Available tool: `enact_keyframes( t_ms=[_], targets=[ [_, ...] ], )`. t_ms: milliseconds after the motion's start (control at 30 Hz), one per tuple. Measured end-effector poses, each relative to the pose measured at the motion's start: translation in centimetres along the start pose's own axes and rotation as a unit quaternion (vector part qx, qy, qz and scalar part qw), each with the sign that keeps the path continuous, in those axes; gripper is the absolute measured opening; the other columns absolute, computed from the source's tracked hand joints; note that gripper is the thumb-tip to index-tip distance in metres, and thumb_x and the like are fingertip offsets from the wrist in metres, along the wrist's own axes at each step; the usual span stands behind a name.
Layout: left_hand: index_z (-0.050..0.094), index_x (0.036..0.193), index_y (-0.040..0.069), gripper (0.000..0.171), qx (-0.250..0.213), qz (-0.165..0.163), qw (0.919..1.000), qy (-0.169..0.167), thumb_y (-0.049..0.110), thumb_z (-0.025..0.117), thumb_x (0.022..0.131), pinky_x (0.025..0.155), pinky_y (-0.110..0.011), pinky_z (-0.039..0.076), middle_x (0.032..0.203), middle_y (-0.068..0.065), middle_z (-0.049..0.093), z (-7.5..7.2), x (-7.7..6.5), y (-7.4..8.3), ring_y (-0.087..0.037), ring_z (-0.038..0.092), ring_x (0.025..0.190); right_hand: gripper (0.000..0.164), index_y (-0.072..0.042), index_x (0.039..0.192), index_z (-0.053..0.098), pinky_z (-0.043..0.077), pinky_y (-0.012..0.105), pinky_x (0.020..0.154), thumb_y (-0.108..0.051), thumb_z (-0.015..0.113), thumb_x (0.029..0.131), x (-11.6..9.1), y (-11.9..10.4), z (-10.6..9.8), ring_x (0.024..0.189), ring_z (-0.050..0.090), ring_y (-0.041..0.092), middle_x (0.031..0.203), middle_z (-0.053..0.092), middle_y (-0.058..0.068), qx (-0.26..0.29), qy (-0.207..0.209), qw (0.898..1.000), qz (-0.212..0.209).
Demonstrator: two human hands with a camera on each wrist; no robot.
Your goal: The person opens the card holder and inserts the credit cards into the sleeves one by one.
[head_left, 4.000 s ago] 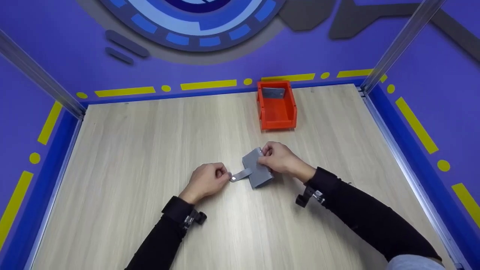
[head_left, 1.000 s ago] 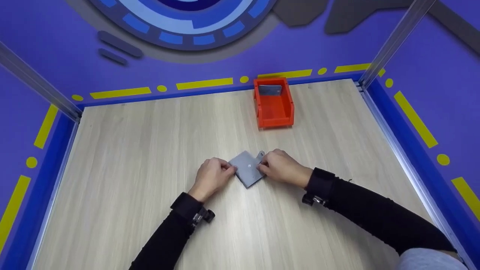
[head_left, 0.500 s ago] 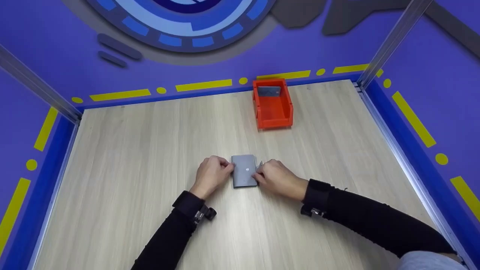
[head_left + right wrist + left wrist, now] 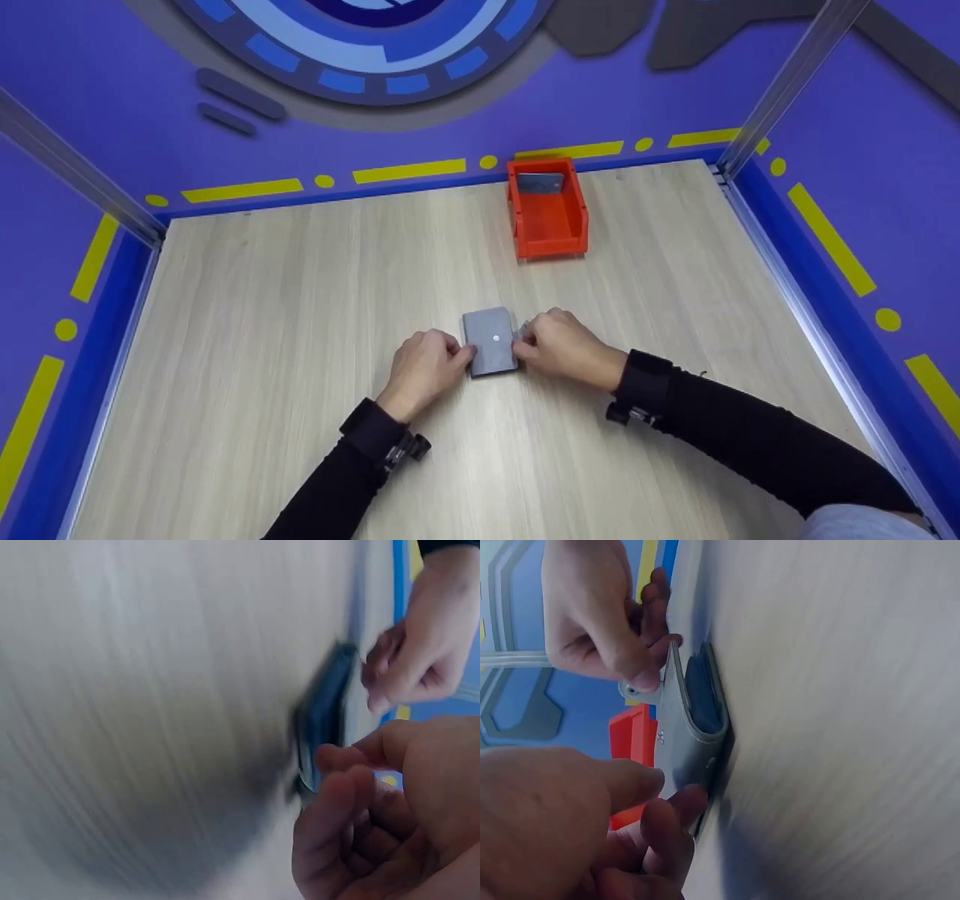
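Observation:
A small grey wallet lies folded on the table between my hands, with a silver snap stud on its top cover. My left hand pinches its left, folded edge; in the left wrist view the thumb is over the cover and the fingers sit by the fold. At the opposite edge my right hand pinches the wallet near its strap. The strap's rounded end with a snap pokes out by the right thumb. Dark inner leaves show between the covers.
An open red bin stands behind the wallet, near the back wall. Inside it, a flat grey piece leans at the rear. Blue-purple panels with metal corner posts enclose the wooden table.
Earlier the strap pointed left, with my left hand at its end. The wallet has been turned over and round, so the strap is at the right, in my right hand's grasp. Lately it straightened.

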State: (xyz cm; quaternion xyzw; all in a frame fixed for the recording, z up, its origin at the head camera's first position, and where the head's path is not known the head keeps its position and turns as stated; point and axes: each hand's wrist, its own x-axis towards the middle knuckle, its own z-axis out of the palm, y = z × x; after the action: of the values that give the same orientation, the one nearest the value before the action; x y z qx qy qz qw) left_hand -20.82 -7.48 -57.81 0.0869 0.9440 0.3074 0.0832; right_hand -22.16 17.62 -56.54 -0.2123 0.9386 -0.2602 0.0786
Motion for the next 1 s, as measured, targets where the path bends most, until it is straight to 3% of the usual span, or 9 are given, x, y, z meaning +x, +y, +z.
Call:
enact_keyframes(
  t_ms=[133, 400, 600, 833, 1000],
  targets=[
    [0.075, 0.067, 0.024, 0.037, -0.003, 0.014, 0.9999, -0.004, 0.041, 0.077, 0.100, 0.058, -0.030, 0.038, 0.063, 0.011, 0.061, -0.2, -0.7, 0.4, -0.010, 0.050, 0.057, 0.038, -0.020, 0.057, 0.064, 0.032, 0.025, 0.058, -0.019, 0.072, 0.094, 0.3, 0.0, -1.3, 0.057, 0.039, 0.006, 0.056, 0.043, -0.015, 0.006, 0.014, 1.000, 0.028],
    [0.079, 0.073, 0.022, 0.033, -0.005, 0.006, 1.0000, -0.002, 0.044, 0.081, 0.097, 0.061, -0.031, 0.043, 0.071, 0.007, 0.069, 0.6, -0.6, -0.2, -0.011, 0.055, 0.061, 0.023, -0.014, 0.075, 0.080, 0.040, 0.027, 0.064, -0.022, 0.073, 0.095, 0.5, 0.4, -2.3, 0.064, 0.052, 0.010, 0.066, 0.064, -0.007, 0.036, 0.004, 0.996, 0.083],
    [0.077, 0.071, 0.023, 0.032, -0.015, -0.003, 0.9999, 0.002, 0.044, 0.083, 0.095, 0.063, -0.031, 0.044, 0.072, 0.008, 0.070, 1.2, -0.1, -0.6, -0.011, 0.057, 0.064, 0.018, -0.015, 0.078, 0.081, 0.040, 0.028, 0.066, -0.022, 0.073, 0.092, 0.3, 0.4, -2.4, 0.068, 0.054, 0.011, 0.068, 0.065, -0.008, 0.077, -0.013, 0.990, 0.115],
    [0.077, 0.070, 0.023, 0.032, -0.021, -0.008, 0.9997, -0.003, 0.045, 0.084, 0.092, 0.063, -0.032, 0.045, 0.073, 0.008, 0.071, 1.4, 0.2, -0.7, -0.012, 0.058, 0.065, 0.018, -0.016, 0.080, 0.081, 0.042, 0.028, 0.066, -0.023, 0.073, 0.094, 0.5, 0.2, -2.6, 0.070, 0.055, 0.013, 0.071, 0.065, -0.006, 0.084, -0.022, 0.988, 0.128],
    [0.076, 0.068, 0.024, 0.033, -0.023, -0.014, 0.9996, -0.005, 0.047, 0.084, 0.092, 0.063, -0.032, 0.044, 0.071, 0.009, 0.069, 1.3, 0.4, -0.6, -0.010, 0.057, 0.064, 0.018, -0.016, 0.077, 0.078, 0.043, 0.029, 0.068, -0.021, 0.073, 0.093, 1.0, -0.6, -2.5, 0.071, 0.056, 0.014, 0.072, 0.065, -0.005, 0.060, -0.013, 0.993, 0.101]
  ],
)
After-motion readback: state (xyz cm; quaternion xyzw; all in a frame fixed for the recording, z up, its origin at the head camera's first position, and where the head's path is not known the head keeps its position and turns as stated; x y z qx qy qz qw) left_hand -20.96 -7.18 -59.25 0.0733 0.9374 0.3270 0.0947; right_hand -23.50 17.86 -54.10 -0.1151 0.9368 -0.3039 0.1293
